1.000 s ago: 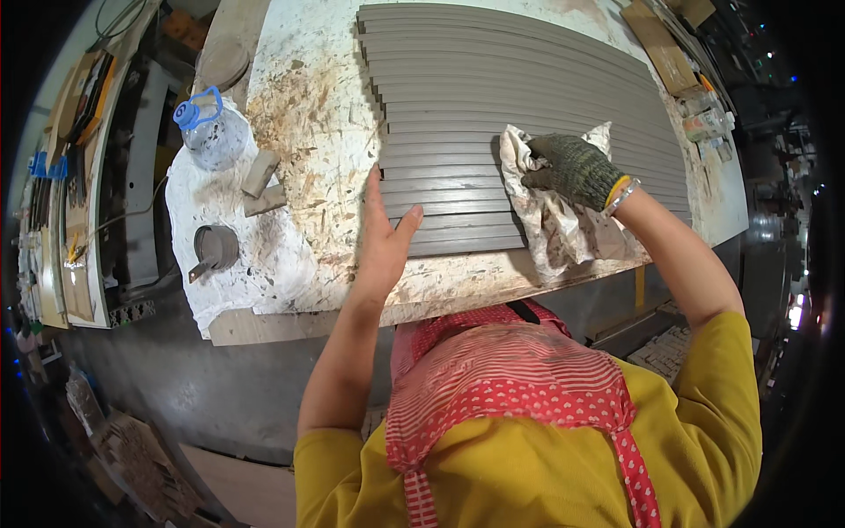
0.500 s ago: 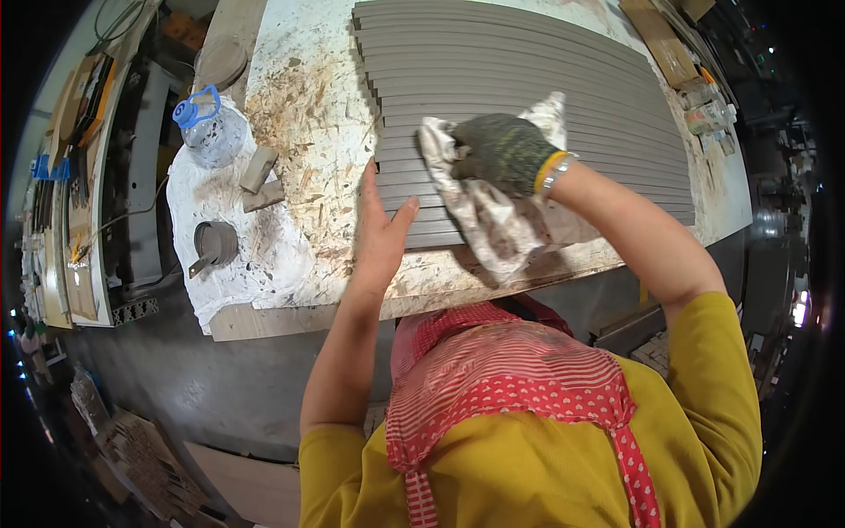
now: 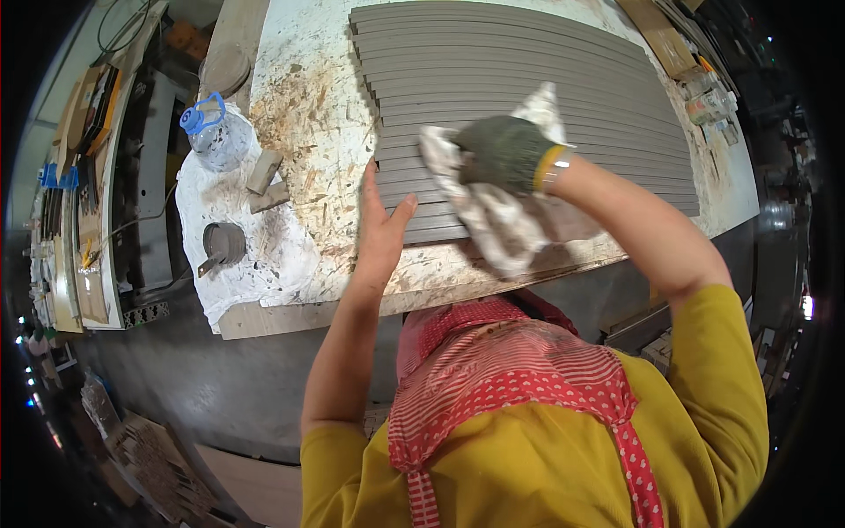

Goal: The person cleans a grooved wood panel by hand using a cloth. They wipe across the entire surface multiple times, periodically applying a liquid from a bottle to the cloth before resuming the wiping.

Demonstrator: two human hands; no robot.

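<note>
A row of long grey-brown strips (image 3: 519,62) lies side by side on the stained white worktable (image 3: 308,114). My right hand (image 3: 506,154), in a dark green knit glove with a yellow cuff, is closed on a stained white rag (image 3: 502,224) and presses it onto the nearer strips. The rag's lower end hangs toward the table's front edge. My bare left hand (image 3: 383,229) rests at the strips' left ends, thumb and fingers apart, with the thumb over the nearest strips and a finger along their ends.
To the left, a white cloth (image 3: 198,198) bears a clear jug with a blue cap (image 3: 220,145), two small blocks (image 3: 264,172) and a dark round tin with a brush-like handle (image 3: 224,242). A plastic bottle (image 3: 711,106) lies at the right edge. Shelving (image 3: 84,194) stands far left.
My gloved right hand and the rag have shifted slightly over the strips, the rag's top corner moving a little up and left. My left hand stays at the strip ends.
</note>
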